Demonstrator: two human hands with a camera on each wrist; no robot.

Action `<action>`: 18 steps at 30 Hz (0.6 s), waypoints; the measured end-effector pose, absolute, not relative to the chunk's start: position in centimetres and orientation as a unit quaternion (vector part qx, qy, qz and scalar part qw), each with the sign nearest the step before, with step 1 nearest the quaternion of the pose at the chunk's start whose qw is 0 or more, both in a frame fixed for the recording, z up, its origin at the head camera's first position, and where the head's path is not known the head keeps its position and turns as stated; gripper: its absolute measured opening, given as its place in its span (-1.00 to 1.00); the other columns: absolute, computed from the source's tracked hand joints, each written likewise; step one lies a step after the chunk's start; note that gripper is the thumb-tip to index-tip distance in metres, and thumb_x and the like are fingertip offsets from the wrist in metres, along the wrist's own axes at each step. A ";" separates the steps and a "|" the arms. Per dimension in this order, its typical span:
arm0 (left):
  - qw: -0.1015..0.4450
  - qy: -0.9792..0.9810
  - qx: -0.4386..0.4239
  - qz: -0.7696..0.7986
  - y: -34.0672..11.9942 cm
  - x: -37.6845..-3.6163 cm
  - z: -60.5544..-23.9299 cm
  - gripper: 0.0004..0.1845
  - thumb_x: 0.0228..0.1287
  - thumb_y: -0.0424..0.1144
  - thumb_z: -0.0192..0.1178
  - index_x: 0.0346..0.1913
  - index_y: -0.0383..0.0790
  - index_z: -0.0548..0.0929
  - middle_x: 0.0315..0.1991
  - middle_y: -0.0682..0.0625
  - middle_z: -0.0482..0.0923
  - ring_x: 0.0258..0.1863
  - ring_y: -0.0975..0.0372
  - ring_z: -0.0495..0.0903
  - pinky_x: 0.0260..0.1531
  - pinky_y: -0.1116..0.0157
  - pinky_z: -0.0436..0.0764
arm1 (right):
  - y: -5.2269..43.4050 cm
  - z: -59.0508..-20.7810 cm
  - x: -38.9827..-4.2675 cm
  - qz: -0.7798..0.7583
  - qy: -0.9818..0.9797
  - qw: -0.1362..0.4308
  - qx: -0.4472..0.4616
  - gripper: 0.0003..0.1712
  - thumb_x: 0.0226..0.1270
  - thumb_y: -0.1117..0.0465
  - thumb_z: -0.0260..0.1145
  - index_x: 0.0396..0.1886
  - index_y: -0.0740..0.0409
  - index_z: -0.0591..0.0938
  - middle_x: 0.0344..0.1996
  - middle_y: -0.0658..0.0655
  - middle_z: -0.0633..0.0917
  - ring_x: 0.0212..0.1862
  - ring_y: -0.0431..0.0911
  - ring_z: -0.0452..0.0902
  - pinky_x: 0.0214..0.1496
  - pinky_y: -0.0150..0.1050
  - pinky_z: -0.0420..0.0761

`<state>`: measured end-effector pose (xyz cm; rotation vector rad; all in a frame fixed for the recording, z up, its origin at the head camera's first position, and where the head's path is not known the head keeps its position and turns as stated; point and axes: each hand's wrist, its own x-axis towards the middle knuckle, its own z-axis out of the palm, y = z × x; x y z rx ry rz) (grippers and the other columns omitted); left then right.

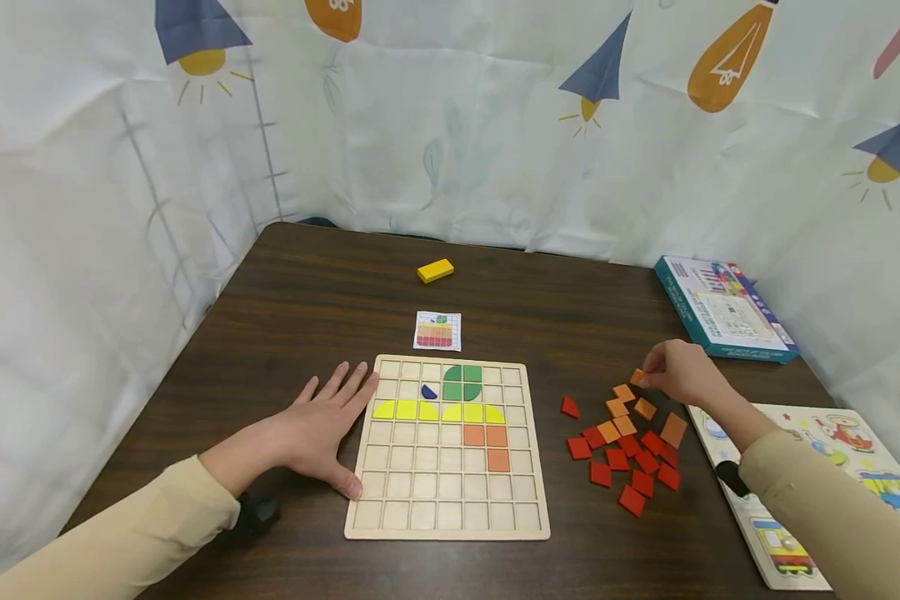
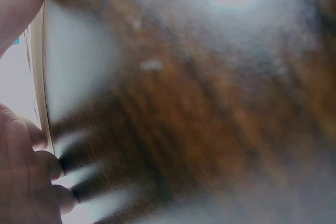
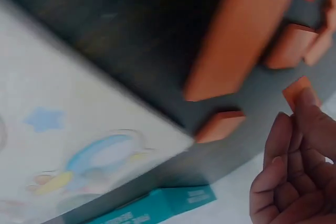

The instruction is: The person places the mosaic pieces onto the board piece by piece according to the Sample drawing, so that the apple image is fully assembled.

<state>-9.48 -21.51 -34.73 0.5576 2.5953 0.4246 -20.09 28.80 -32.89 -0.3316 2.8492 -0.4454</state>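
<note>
- Left hand lies flat, fingers apart, on the bench against the grid board's left edge.
- Right hand fingers pinch an orange tile, right of the board.

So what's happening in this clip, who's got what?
A person sits at a dark wooden table filling a pale wooden grid board with coloured tiles. The left hand lies flat on the table, thumb against the board's left edge. The right hand pinches a small orange square tile at the top of a loose pile of red and orange tiles. On the board sit green, yellow, blue and three orange pieces. A small pattern card lies just beyond the board.
</note>
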 end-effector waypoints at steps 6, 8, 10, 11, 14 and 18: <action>0.228 0.941 0.201 0.151 -21.6 -9.5 -34.7 0.62 -0.33 0.43 0.56 0.65 -0.32 -0.16 0.67 -0.33 -0.31 0.62 -0.34 -0.33 0.41 -0.48 -0.22 | 24.8 -31.9 -19.2 -0.234 0.955 0.116 -0.145 -0.86 0.33 0.23 0.47 -0.28 0.23 0.70 -0.37 0.11 0.75 -0.36 -0.10 0.58 -0.35 -0.24 0.56; 0.229 0.941 0.200 0.150 -21.6 -9.5 -34.7 0.62 -0.33 0.43 0.55 0.65 -0.32 -0.16 0.67 -0.33 -0.30 0.62 -0.34 -0.33 0.42 -0.48 -0.21 | 22.5 -31.8 -18.4 -0.253 0.945 0.127 -0.163 -0.88 0.33 0.22 0.47 -0.27 0.19 0.72 -0.36 0.06 0.75 -0.33 -0.12 0.59 -0.31 -0.28 0.58; 0.228 0.941 0.200 0.151 -21.7 -9.5 -34.6 0.61 -0.33 0.43 0.55 0.65 -0.32 -0.16 0.67 -0.33 -0.30 0.62 -0.34 -0.33 0.42 -0.48 -0.21 | 20.1 -31.8 -17.5 -0.268 0.935 0.140 -0.186 -0.91 0.33 0.23 0.46 -0.27 0.16 0.73 -0.36 0.03 0.75 -0.34 -0.14 0.57 -0.31 -0.31 0.57; 0.228 0.941 0.201 0.151 -21.7 -9.5 -34.6 0.61 -0.32 0.43 0.55 0.65 -0.32 -0.17 0.67 -0.33 -0.30 0.62 -0.33 -0.33 0.42 -0.48 -0.21 | 19.0 -31.9 -17.0 -0.273 0.930 0.144 -0.199 -0.92 0.33 0.24 0.47 -0.27 0.15 0.73 -0.37 0.01 0.75 -0.35 -0.16 0.56 -0.31 -0.32 0.57; 0.228 0.940 0.203 0.151 -21.6 -9.6 -34.6 0.61 -0.31 0.43 0.55 0.65 -0.32 -0.17 0.67 -0.33 -0.30 0.62 -0.33 -0.33 0.42 -0.48 -0.21 | 16.0 -32.2 -15.6 -0.283 0.916 0.162 -0.235 -0.95 0.32 0.25 0.47 -0.28 0.11 0.75 -0.38 -0.04 0.74 -0.37 -0.19 0.53 -0.31 -0.34 0.57; 0.230 0.940 0.203 0.151 -21.6 -9.6 -34.5 0.60 -0.29 0.43 0.54 0.65 -0.33 -0.17 0.67 -0.33 -0.30 0.63 -0.33 -0.33 0.43 -0.47 -0.22 | 13.0 -32.7 -14.0 -0.294 0.896 0.192 -0.273 -0.96 0.29 0.26 0.49 -0.30 0.06 0.77 -0.39 -0.10 0.76 -0.38 -0.25 0.55 -0.31 -0.37 0.58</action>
